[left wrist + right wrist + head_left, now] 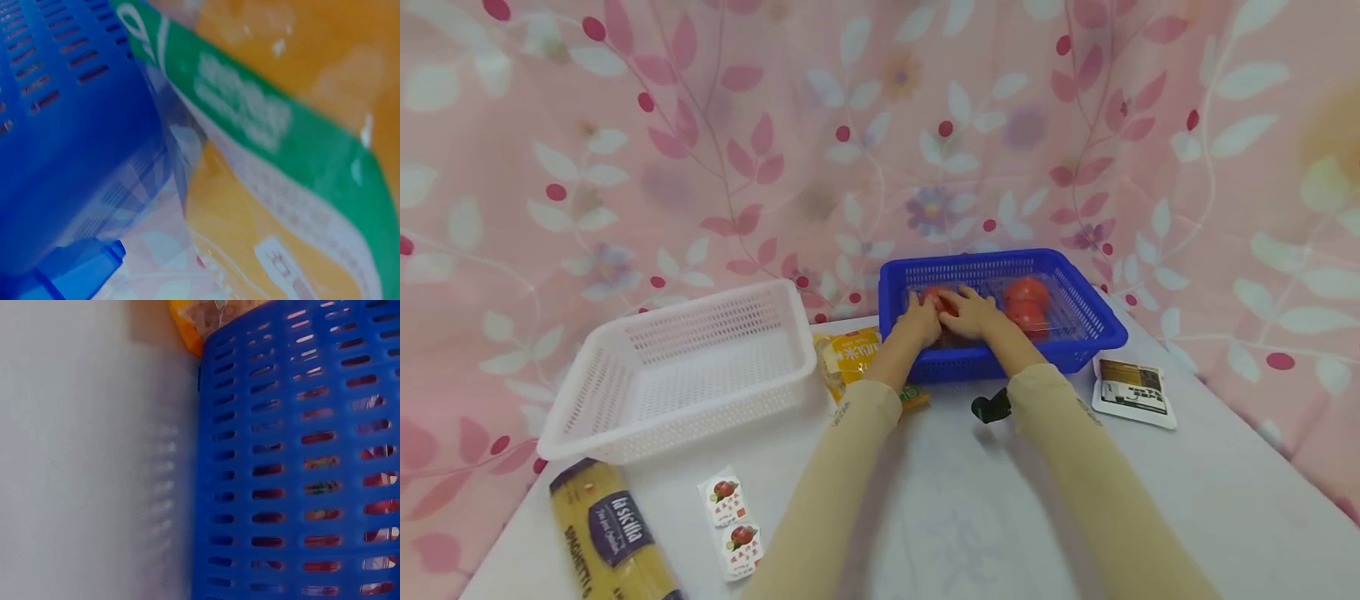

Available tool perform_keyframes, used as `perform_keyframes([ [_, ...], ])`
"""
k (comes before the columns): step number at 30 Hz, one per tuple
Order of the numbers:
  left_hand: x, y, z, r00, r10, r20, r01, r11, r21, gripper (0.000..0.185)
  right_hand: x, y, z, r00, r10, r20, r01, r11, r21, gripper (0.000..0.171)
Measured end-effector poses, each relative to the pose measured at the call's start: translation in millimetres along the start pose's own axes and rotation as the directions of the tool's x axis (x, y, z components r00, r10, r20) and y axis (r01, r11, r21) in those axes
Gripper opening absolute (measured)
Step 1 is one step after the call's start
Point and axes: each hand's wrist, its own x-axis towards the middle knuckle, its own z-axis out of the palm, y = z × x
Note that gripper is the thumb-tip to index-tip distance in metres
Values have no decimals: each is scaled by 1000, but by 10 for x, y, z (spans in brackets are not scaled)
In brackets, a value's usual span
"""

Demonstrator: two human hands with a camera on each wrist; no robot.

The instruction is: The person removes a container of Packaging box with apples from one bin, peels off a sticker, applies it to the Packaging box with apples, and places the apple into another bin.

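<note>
Both hands were seen inside the blue basket (1000, 350) at the far right of the surface (970, 517). The left hand (919, 321) and right hand (972, 311) were laid side by side on a clear pack of tomatoes (1026, 304) lying in the basket; whether it was gripped could not be told. A yellow packet (850, 358) lay just left of the basket, a white basket (685, 375) farther left.

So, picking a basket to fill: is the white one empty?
Empty: the white basket shows only its bare perforated floor, nothing lying inside.
</note>
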Motion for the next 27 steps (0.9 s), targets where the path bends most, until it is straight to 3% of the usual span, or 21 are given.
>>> perform_keyframes([
  [5, -37, 38, 27, 995, 88, -57, -86, 996, 36, 43, -68, 81, -39, 999, -32, -35, 34, 999, 32, 55],
  [10, -123, 26, 11, 970, 198, -140, -190, 979, 69, 44, -233, 117, -126, 995, -92, -50, 94, 994, 49, 54],
  [16, -342, 24, -296, 907, 326, -266, -296, 944, 144, 48, -434, -59, -343, 971, -125, -203, 138, 989, 53, 53],
  [23, -734, -18, -608, 846, 431, -312, -364, 897, 252, 52, -660, -366, -511, 917, -174, -358, 194, 981, 20, 50],
  [27, -1012, -111, -678, 799, 509, -320, -422, 854, 304, 56, -861, -534, -572, 890, -210, -406, 242, 970, 29, 45],
])
